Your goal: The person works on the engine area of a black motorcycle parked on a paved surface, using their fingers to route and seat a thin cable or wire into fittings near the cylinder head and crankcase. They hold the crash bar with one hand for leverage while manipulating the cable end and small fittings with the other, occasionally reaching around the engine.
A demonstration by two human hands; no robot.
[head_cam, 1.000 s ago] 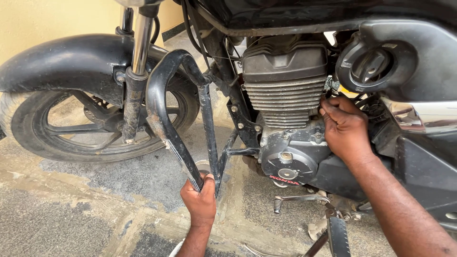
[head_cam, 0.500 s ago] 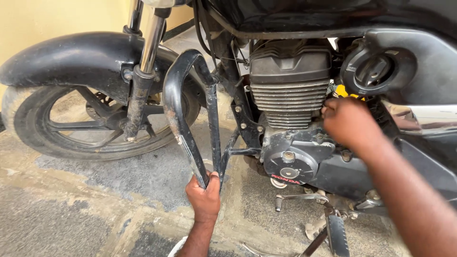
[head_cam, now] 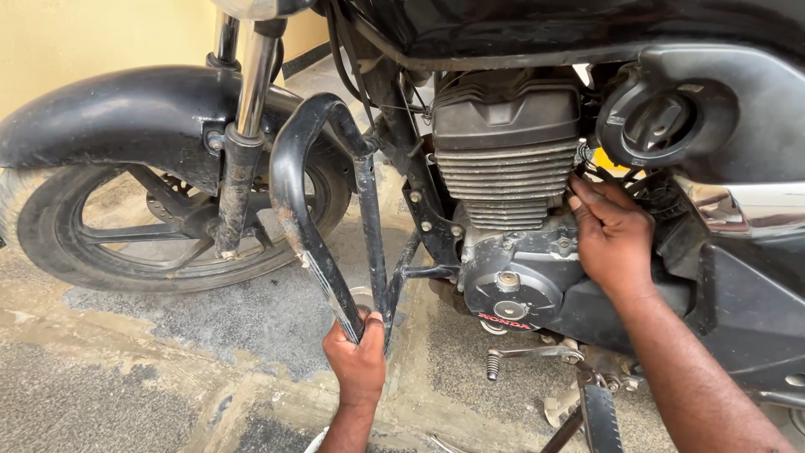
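Pale yellow wall (head_cam: 92, 38) at upper left, rough grey concrete floor (head_cam: 126, 394) with damp dark patches, even daylight

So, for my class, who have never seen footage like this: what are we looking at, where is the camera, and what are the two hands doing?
The camera sits on a person's head and looks down at their own bare hands. In front stands a black motorcycle on a concrete floor. The left hand grips the lower end of the black crash guard bar beside the front wheel. The right hand presses against the engine, just below its ribbed cylinder; whether it holds anything cannot be seen.
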